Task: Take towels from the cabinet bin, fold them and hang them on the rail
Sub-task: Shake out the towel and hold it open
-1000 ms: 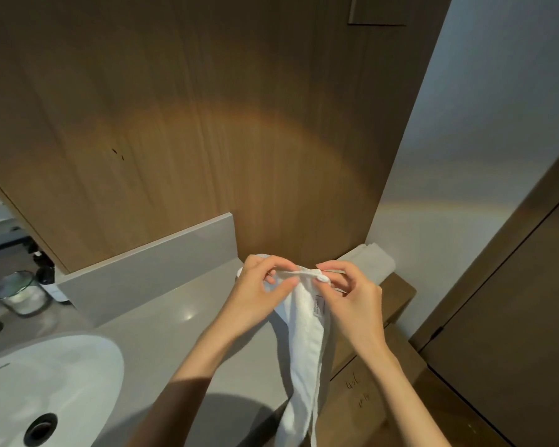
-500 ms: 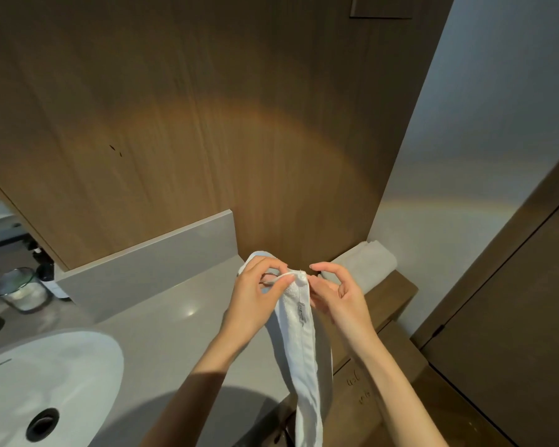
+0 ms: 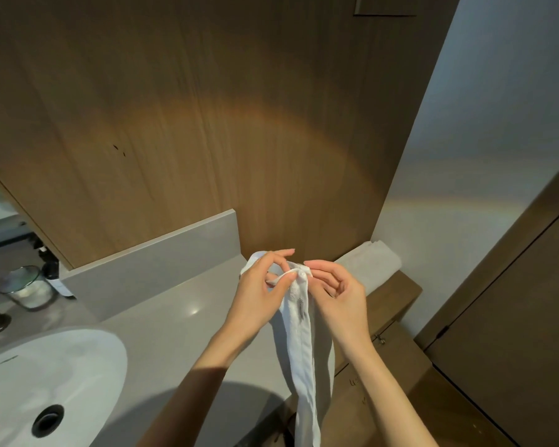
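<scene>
Pinching its top edge, left hand (image 3: 258, 296) and right hand (image 3: 344, 295) dangle the white towel (image 3: 299, 350).

You work in dim, warm light. A faint rainbow flare arcs across the wall (image 3: 271, 124). A glare spot (image 3: 192, 311) shines on the table (image 3: 155, 337), a shadow (image 3: 226, 401) lies nearer you; straight edges bow.

white towel (image 3: 299, 343), grey counter (image 3: 175, 333), white basin (image 3: 62, 366), brown wood-grain wall panel (image 3: 207, 124)
</scene>
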Motion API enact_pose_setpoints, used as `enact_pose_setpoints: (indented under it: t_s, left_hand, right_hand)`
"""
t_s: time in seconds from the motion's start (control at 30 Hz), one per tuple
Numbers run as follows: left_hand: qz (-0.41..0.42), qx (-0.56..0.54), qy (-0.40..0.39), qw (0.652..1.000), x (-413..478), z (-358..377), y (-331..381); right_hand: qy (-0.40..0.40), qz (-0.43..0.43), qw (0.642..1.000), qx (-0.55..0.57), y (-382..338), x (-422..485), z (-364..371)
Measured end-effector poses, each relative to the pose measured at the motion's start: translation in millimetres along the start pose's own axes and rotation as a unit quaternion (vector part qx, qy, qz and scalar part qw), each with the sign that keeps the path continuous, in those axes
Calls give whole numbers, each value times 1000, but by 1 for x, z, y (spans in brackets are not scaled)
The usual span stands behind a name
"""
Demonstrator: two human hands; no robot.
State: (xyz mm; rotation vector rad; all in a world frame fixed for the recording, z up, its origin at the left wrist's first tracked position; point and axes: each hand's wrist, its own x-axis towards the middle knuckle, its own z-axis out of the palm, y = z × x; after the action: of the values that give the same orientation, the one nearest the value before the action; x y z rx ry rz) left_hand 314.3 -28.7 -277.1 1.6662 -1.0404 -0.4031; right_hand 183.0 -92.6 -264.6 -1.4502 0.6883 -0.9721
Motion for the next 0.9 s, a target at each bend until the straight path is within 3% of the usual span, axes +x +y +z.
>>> enact_pose_setpoints:
  t_s: [0.27,0.5,0.63,0.8,0.9]
  left_hand:
    - [-48,4,-2,999,1,6,-2]
    - [58,23,-31,998,-3,2,14]
    - [99,97,-58,989,-6,-4,4]
    - [91,191,-79,974,-14,-3,-31]
    - [49,181,-112,976,-24,2,-44]
  right_hand:
    - [-20,-7,999,-31,2,-1,-5]
    - [-35,-98,983,-149,-21,5,-26]
    - [-11,-162,974,-159,-61,1,-44]
    - [43,-232,955,-181,-114,-14,-70]
    - [74,-246,948,-185,-131,-24,-85]
